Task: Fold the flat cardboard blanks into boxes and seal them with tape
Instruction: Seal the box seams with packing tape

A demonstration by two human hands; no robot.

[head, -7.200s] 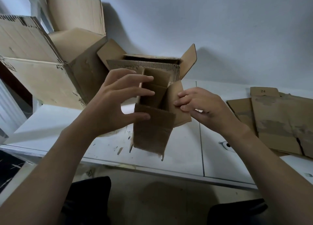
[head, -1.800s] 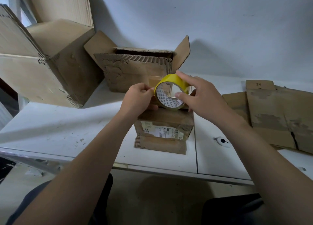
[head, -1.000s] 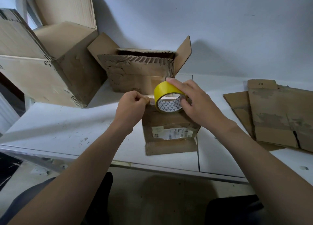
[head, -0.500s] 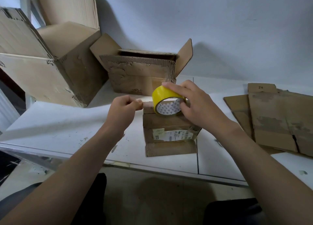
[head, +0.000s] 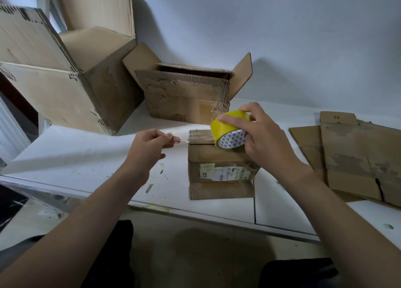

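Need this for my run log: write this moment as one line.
stage: taping | left hand: pinches tape end | right hand: holds yellow tape roll over small folded box | box: on table

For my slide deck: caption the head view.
Left hand pinches tape end; right hand holds yellow roll over small box.

Right grip [head: 267, 140] covers the far side of the yellow tape roll [head: 225, 125] and the right top corner of the small brown cardboard box [head: 219, 157]. Print on the white label [head: 223, 173], box front: too small to read. Faint clear tape strip [head: 191, 138]: end hidden in the pinch of left grip [head: 147, 149]. Left edge cuts off the large worn cardboard box [head: 43, 75]. Right edge cuts off the flat brown cardboard blanks [head: 358, 157].
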